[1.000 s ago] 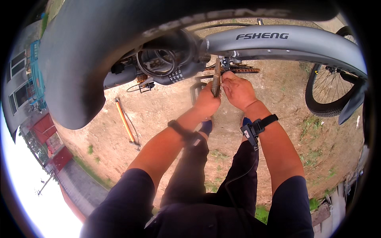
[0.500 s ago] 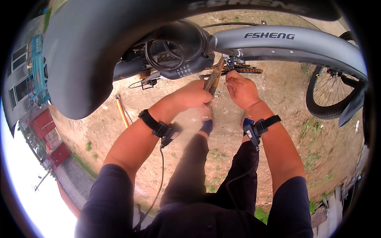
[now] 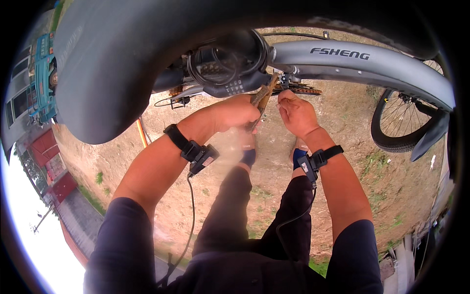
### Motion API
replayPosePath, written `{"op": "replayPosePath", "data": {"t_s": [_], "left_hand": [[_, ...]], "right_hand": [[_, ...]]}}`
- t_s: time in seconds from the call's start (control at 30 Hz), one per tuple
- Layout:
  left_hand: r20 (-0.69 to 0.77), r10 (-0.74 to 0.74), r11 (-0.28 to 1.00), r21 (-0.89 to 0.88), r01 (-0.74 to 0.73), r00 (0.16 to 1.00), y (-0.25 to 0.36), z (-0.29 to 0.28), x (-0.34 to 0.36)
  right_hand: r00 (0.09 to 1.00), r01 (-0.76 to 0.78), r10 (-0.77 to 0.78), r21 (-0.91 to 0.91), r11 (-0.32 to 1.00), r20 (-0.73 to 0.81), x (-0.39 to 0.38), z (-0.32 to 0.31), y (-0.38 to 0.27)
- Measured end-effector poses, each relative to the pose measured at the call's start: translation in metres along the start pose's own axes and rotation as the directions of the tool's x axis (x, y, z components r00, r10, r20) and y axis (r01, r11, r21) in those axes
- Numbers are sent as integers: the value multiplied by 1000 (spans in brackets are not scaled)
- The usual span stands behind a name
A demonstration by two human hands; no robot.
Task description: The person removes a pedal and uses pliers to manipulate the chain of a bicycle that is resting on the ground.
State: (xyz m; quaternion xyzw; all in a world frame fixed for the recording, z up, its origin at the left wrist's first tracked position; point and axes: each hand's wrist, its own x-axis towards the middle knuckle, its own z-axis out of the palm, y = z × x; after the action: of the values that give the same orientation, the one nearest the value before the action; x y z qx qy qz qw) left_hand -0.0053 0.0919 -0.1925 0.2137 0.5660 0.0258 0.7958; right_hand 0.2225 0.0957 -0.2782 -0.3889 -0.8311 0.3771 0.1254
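A grey bicycle (image 3: 352, 61) stands crosswise before me, its black saddle (image 3: 112, 73) covering much of the upper left. My left hand (image 3: 237, 112) is closed around the handles of worn, brownish pliers (image 3: 263, 98). Their jaws point up toward the small metal fitting (image 3: 284, 78) under the frame, though whether they grip anything is unclear. Just right of them, my right hand (image 3: 299, 115) has its thumb and fingers pinched together below the chainring (image 3: 309, 91). Whatever lies between those fingertips is too small to make out.
A coiled black cable lock (image 3: 220, 63) hangs beneath the saddle. The front wheel (image 3: 391, 142) is at the right. An orange-handled tool (image 3: 142, 132) lies on the dirt ground past my left forearm. A teal truck (image 3: 43, 81) stands far left. Wires trail from both wrist straps.
The view has shifted slightly, so the saddle covers more at the top. Both hands stay beside the chainring, the left still around the pliers; their positions on the bicycle hardly differ.
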Motion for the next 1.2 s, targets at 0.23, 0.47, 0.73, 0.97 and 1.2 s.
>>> {"op": "replayPosePath", "data": {"t_s": [0.23,0.47,0.73,0.97,1.2], "left_hand": [[-465,537,812,509,-284,703,-91,52,84],[-373,411,882,392,-261,832,-78,45,58],[-34,47,991,-121,-51,998,-24,13,-1],[26,-28,989,-147,32,999,6,2,-8],[-195,128,991,58,-118,972,-44,25,35]], "right_hand": [[999,38,-38,-8,999,16,5,-6,-3],[1000,28,-28,-25,999,0,5,-4,-1],[1000,12,-12,15,1000,4,5,-2,-1],[1000,6,-5,-12,1000,19,4,-2,-1],[1000,-23,22,53,998,21,3,-4,0]]}}
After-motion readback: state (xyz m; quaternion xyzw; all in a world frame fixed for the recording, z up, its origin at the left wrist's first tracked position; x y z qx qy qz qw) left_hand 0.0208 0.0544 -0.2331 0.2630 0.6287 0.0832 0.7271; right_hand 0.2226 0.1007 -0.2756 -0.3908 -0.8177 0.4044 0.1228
